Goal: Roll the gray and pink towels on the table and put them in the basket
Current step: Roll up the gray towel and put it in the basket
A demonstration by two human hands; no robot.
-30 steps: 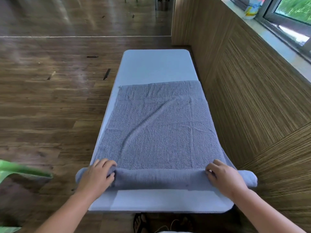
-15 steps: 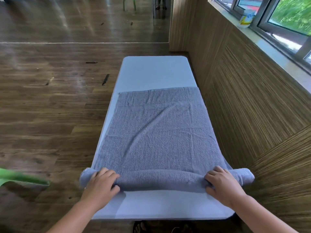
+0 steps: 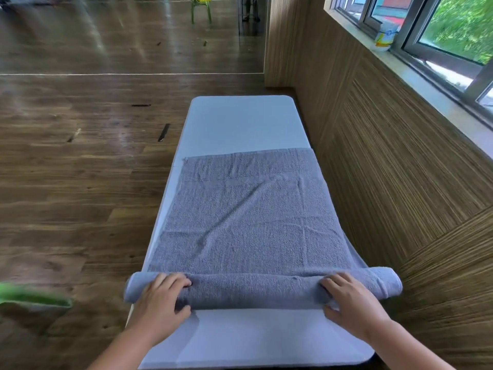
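Table (image 3: 241, 124), gray towel roll (image 3: 256, 289) partly under hands (image 3: 160, 300) (image 3: 352, 303)

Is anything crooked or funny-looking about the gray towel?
A little. The gray towel is wider than the table, so the roll under the left hand and right hand sticks out past both table edges. A long diagonal wrinkle crosses the flat part. Nothing looks spilled or broken.

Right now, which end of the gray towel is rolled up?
The towel's near end, gripped by the left hand and right hand; its far end lies flat on the table.
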